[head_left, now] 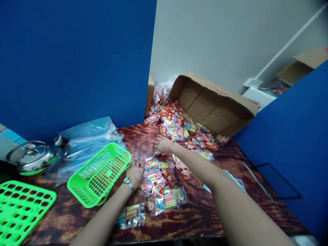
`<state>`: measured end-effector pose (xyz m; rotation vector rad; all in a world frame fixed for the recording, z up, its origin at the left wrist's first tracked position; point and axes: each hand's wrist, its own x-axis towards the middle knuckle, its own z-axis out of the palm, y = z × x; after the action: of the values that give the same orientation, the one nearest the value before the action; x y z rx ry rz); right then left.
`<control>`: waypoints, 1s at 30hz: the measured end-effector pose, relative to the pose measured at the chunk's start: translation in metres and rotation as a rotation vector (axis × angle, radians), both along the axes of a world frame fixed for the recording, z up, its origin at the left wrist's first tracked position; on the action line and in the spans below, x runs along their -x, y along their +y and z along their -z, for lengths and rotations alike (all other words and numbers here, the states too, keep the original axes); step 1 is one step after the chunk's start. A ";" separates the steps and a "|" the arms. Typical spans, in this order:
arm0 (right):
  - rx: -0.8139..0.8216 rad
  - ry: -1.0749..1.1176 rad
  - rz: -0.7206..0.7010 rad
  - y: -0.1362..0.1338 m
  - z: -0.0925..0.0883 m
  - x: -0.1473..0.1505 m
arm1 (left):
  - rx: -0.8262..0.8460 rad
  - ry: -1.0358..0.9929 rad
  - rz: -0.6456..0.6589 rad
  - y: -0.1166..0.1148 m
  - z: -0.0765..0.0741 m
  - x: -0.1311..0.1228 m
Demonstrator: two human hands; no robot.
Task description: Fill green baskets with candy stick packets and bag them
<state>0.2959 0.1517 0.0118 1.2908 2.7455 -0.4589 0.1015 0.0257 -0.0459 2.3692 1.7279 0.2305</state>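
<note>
blue partitions (74, 68) and a pale wall (205, 44) close in the counter (194, 220), its top dark red-brown and streaked. on it the left hand (135, 173) rests low, palm down, fingers a little spread, at the left edge of some loose packets (155, 181). the right hand (164, 145) reaches farther out, fingers bent down to the top; whether they pinch a packet i cannot tell.

the loose packets, clear wrappers with printed heads and yellow sticks, lie right of the left hand and on the near side of the right. just left of the left hand stands a green basket (102, 177), its rim close to the fingers, so room there is tight. beyond the right hand a heap of like packets (174, 118) spreads before a tipped cardboard box (207, 102), mouth toward the hands. right of the right forearm are light-blue cards (236, 178), then dark top running to the partition. nearer than the left hand, one packet (132, 216) lies near the front edge. farther left are plastic bags (84, 150), a steel kettle (37, 158) and a green tray (23, 208).
</note>
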 end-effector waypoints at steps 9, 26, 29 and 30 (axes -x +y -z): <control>0.287 0.630 0.694 -0.052 0.003 -0.007 | 0.158 -0.286 -0.245 0.013 0.002 -0.006; 0.674 1.296 0.866 -0.105 0.005 0.062 | 0.237 -1.296 -0.290 -0.037 -0.029 -0.006; 0.571 1.201 0.627 -0.133 -0.007 0.048 | 0.230 -1.222 -0.233 -0.085 -0.033 0.034; 0.582 1.112 0.530 -0.147 -0.008 0.042 | 0.210 -1.153 -0.184 -0.104 -0.031 0.050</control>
<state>0.2537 0.0048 0.0197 1.8976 2.3592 -2.4058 0.0516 -0.0778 -0.0151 1.3743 1.2426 1.1027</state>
